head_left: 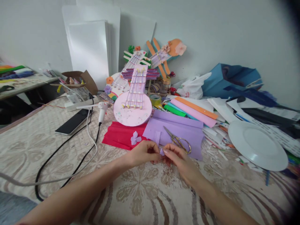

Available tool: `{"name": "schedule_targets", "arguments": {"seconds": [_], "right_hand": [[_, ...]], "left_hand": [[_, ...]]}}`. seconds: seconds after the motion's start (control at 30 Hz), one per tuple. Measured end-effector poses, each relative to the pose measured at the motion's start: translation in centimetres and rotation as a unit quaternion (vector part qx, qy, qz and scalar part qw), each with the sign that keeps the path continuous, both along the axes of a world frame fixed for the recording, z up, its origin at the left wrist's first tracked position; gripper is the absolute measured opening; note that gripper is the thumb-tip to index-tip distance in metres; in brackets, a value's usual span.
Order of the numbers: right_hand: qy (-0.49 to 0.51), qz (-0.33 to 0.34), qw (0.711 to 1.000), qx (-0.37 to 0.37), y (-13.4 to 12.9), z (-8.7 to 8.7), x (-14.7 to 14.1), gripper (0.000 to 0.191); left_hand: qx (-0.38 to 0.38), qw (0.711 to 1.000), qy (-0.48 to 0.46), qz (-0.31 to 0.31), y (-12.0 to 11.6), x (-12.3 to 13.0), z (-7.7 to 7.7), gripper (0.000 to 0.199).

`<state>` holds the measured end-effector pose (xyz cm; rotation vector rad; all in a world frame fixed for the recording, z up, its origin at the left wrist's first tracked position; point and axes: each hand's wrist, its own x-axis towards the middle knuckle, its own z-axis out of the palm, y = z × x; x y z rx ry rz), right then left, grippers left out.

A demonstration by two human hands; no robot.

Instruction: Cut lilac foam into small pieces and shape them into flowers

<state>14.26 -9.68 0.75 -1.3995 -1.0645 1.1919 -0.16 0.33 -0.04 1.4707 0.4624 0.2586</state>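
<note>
A small piece of lilac crepe paper [162, 152] is pinched between the fingertips of my left hand [145, 153] and my right hand [176, 156], low over the tablecloth. Both hands are closed and nearly touching. Just beyond them, several cut lilac petals [135, 138] lie on a red crepe paper sheet [118, 135]. To its right spreads a larger lilac crepe sheet [152, 125], with a narrow lilac strip [157, 137] on it. Gold-handled scissors [177, 140] rest on that sheet, their blades pointing away to the left.
A pink paper guitar [132, 114] leans in the middle, other craft guitars behind it. At left are a hot glue gun [102, 112], a phone [72, 122] and looping cables [63, 143]. Rolled coloured paper [192, 112], a white plate [256, 145] and a blue bag [231, 82] lie right.
</note>
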Motion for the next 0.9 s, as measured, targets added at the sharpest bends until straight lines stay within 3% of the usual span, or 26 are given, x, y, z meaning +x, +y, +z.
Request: {"name": "schedule_targets", "arguments": {"seconds": [0.23,0.33,0.4,0.5,0.63,0.8,0.9], "right_hand": [[-0.072,0.014,0.997,0.025,-0.1,-0.2,0.1,0.016],[-0.187,0.033,0.981,0.037,0.0,0.5,1.1,0.021],[-0.327,-0.028,0.942,0.071,0.3,0.7,2.6,0.019],[-0.523,-0.103,0.845,0.048,0.8,0.3,5.0,0.016],[-0.604,-0.094,0.791,-0.003,1.1,-1.1,6.7,0.018],[-0.625,-0.082,0.776,-0.033,1.1,-1.6,7.1,0.017],[-0.603,-0.096,0.792,-0.020,1.0,-1.0,6.8,0.014]], "left_hand": [[-0.001,1.000,-0.001,0.031,0.0,0.2,0.7,0.021],[-0.009,0.999,0.008,0.048,0.0,0.2,1.0,0.022],[-0.011,0.998,0.014,0.055,0.0,0.3,1.1,0.021],[-0.004,0.998,0.023,0.059,0.0,0.3,1.2,0.022],[-0.005,0.998,0.024,0.064,0.1,0.2,1.4,0.023],[-0.009,0.996,0.014,0.083,0.3,0.1,1.5,0.022],[-0.014,0.996,0.008,0.092,0.5,0.0,1.7,0.023]]}}
